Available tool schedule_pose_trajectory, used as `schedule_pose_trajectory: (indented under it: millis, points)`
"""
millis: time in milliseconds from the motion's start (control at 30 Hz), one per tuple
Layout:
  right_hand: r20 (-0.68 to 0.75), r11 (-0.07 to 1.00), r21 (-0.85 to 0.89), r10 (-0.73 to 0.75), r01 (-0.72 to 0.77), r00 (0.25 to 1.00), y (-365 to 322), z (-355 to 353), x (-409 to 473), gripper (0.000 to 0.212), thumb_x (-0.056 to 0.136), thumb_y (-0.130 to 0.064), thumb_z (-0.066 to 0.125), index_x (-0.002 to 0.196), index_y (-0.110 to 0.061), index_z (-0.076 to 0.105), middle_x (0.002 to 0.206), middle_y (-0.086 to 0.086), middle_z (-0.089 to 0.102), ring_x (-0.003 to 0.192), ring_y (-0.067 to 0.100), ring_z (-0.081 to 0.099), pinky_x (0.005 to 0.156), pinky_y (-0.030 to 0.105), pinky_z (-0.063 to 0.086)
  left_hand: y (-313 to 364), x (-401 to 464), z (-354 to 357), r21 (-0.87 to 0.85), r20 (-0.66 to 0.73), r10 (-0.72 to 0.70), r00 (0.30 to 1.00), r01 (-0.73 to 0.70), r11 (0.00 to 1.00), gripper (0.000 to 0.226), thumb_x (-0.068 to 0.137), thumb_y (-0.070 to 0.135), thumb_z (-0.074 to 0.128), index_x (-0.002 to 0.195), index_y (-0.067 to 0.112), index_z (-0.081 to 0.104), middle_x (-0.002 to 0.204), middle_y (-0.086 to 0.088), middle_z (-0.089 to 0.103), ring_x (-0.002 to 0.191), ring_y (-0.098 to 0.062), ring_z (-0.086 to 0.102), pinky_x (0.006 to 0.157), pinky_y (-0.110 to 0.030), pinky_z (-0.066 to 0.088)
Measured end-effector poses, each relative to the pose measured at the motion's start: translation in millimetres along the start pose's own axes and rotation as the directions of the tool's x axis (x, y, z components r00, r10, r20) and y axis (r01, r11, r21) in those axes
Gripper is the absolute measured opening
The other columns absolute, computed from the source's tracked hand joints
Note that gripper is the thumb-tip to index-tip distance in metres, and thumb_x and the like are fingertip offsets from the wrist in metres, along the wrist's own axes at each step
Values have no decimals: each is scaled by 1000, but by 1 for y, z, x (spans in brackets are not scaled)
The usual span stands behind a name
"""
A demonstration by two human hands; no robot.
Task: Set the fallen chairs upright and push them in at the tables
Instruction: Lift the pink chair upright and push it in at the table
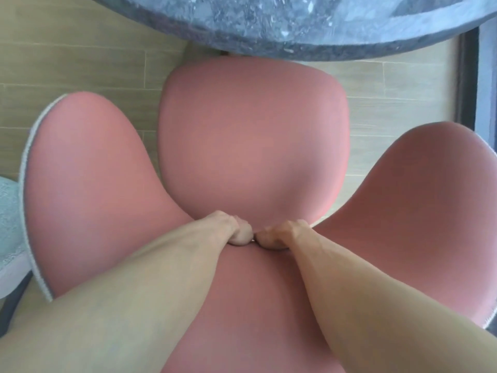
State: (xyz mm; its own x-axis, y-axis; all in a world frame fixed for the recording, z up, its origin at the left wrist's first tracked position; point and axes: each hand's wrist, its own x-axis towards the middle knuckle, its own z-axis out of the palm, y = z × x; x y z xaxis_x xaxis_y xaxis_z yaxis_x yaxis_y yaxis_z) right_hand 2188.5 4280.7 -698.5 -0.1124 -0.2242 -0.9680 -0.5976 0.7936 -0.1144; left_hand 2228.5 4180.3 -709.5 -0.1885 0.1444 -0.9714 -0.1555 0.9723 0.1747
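A pink upholstered chair (250,135) stands upright right below me, its seat facing a round dark grey marble table (295,20) at the top of the view. Two wide pink wings of the backrest spread left and right of the seat. My left hand (234,231) and my right hand (279,235) sit side by side at the middle of the backrest's top edge, fingers curled over it, knuckles almost touching. The front of the seat reaches just under the table's rim.
Light wooden floorboards (80,63) lie around the chair. A dark window or door frame (469,76) runs down the right side. A pale blue-grey upholstered piece (9,224) shows at the left edge.
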Motion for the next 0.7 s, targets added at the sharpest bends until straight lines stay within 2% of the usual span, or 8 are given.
schedule_pose_trajectory:
  millis: [67,133,200,300,467,700]
  points:
    - [22,1000,-4,21,-21,1000,4,-11,-3,50,102,-39,25,150,-31,38,158,-3,37,142,21,37,108,33,33,-3,1,-10,-9,-4,5,1000,-5,1000,47,105,28,29,139,7,52,146,-13,52,129,-28,53,91,-32,39]
    - [10,999,-2,32,-32,999,6,-24,-9,48,102,-41,28,147,-31,42,155,-3,42,139,18,41,94,29,33,-5,-3,-21,7,11,18,1000,-18,1000,46,104,31,29,136,12,56,142,-11,55,125,-27,55,86,-31,38]
    - [-11,1000,-10,21,-21,1000,9,-32,-11,47,102,-42,30,145,-30,45,153,-4,44,137,17,43,89,28,32,-7,-4,-28,21,34,27,999,-28,999,45,103,30,29,134,13,57,141,-10,56,123,-27,56,87,-32,39]
    - [-14,999,-38,12,-13,1000,11,-41,-5,47,104,-41,28,147,-29,44,154,-4,42,138,18,41,92,28,33,-11,3,-37,23,27,15,1000,-16,1000,45,104,29,29,137,11,54,142,-12,55,125,-28,55,94,-34,41]
    - [-8,999,-23,28,-28,1000,8,-56,3,50,104,-44,24,148,-28,42,155,-2,41,140,19,40,101,30,34,-24,7,-55,-16,35,-10,999,10,1000,53,104,41,26,136,12,55,141,-12,55,125,-27,55,93,-34,39]
    - [-5,998,42,53,-53,999,-1,-64,15,51,103,-45,25,148,-30,42,154,1,41,140,23,40,109,37,37,-38,17,-60,-40,-3,-31,1000,31,999,55,105,42,25,139,11,53,145,-12,53,129,-27,52,99,-33,39]
